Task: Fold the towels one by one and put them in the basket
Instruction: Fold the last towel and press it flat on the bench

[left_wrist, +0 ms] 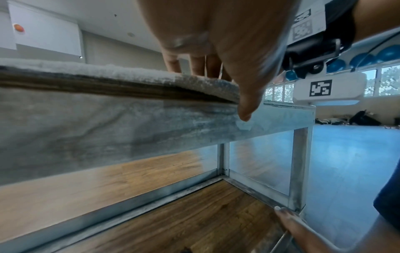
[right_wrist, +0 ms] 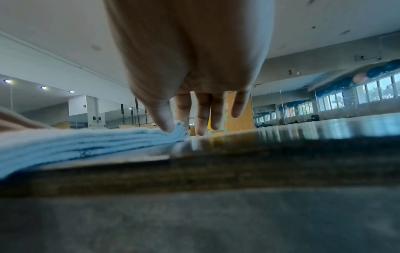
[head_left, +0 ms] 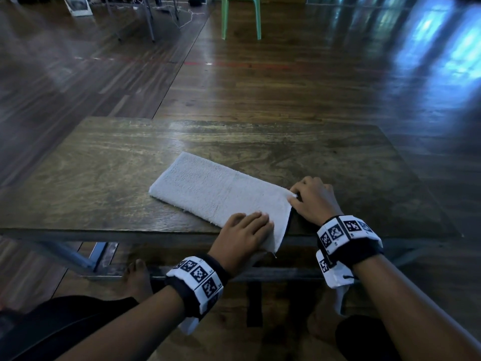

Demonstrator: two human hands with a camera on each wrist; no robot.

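A white towel (head_left: 213, 188), folded into a long strip, lies slantwise on the wooden table (head_left: 104, 165). Its near end hangs a little over the table's front edge. My left hand (head_left: 250, 225) holds that near corner: the fingers lie flat on top of the towel (left_wrist: 129, 73), and the thumb (left_wrist: 244, 111) points down under its edge. My right hand (head_left: 312, 199) is at the far right corner. There its thumb and forefinger pinch the stacked layers of the towel (right_wrist: 65, 142); the other fingers (right_wrist: 203, 119) point down to the tabletop. No basket is in view.
The table stands on a grey metal frame (left_wrist: 301, 162) over a wooden floor. My bare foot (head_left: 138, 280) rests by the frame's lower rail. A green plastic chair (head_left: 240, 16) and other metal furniture legs (head_left: 149, 19) stand well behind the table.
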